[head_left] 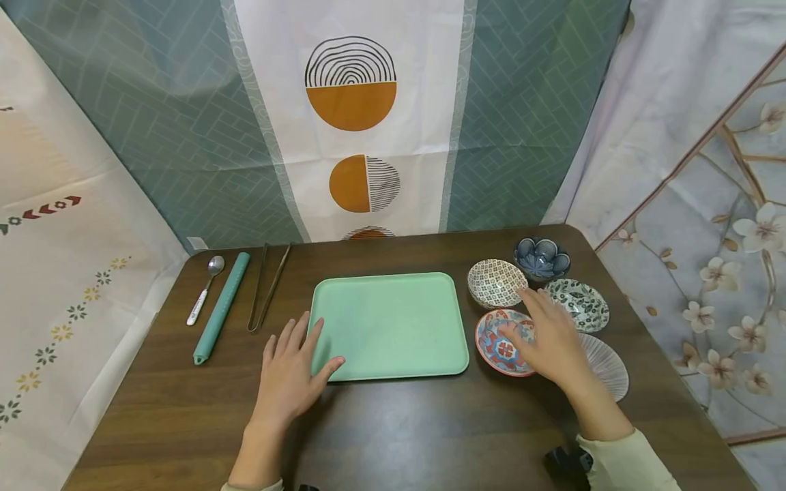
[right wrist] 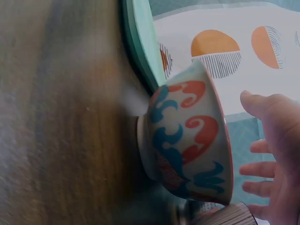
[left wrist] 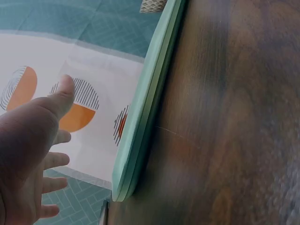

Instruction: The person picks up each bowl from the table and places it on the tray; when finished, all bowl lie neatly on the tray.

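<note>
Fingers of the right hand (head_left: pixel 548 339) are parted and relaxed, grasping nothing, poised just above a round red-and-blue patterned ceramic bowl (head_left: pixel 499 351), upright on the dark wood-grain table (head_left: pixel 393 436). From my remote seat, I judge this step a reach for that bowl; a grip would call for lowering thumb and fingers, then closing them on its rim.

At its nine o'clock lies a rectangular pale-green tray (head_left: pixel 393 327), the left hand (head_left: pixel 290 372) spread and unburdened by its eight o'clock corner.

Crowding my approach: a brown-and-white checked bowl (head_left: pixel 496 283) close at twelve, a dark-blue petal-shaped bowl (head_left: pixel 542 259) at one, a white dish with dark leaves (head_left: pixel 577 305) at two, and a grey striped plate (head_left: pixel 609 368) at three, partly hidden.

Beyond the tray, between nine and ten, I see slim metal tongs (head_left: pixel 275 287), a teal patterned cylinder (head_left: pixel 222 310) and a white-handled metal spoon (head_left: pixel 200 303).
</note>
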`<state>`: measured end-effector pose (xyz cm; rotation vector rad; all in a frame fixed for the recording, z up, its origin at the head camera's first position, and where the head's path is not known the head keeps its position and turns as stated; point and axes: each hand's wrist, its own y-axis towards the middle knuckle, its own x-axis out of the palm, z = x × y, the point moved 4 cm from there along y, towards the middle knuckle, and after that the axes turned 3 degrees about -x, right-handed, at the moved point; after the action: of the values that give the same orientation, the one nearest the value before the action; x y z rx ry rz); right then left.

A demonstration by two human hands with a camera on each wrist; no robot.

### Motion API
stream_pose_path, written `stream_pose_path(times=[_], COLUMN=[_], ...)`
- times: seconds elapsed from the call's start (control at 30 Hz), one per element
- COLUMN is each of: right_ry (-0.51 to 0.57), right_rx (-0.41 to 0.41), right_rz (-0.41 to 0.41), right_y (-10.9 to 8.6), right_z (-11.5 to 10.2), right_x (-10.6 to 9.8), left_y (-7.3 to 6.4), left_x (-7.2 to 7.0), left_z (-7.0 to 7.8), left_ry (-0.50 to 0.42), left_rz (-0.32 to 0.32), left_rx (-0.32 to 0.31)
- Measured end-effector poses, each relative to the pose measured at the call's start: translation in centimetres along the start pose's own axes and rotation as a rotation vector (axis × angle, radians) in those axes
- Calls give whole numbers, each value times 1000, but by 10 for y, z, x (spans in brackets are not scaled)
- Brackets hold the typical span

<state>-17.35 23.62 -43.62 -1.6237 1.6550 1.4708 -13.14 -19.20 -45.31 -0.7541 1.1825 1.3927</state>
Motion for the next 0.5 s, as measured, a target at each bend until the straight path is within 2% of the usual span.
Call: stream_pose_path(times=[0.13,0.27,0.4,0.5], right_ry=[31,50,25,19], right_rx=[43,82,50,32], right_rz=[-9,-24,-10,4], right_y=[2,3,5,8], right_z=[5,11,17,23], right_x=[-6,-13,-17,-18], left_y=[1,2,1,0], left_x=[1,5,14,19], left_z=[-3,-14,-26,-32], left_ry=[-54,-148,-242,-299], left_rz=[48,87,27,-5], left_rx=[-5,-68,-178,-231])
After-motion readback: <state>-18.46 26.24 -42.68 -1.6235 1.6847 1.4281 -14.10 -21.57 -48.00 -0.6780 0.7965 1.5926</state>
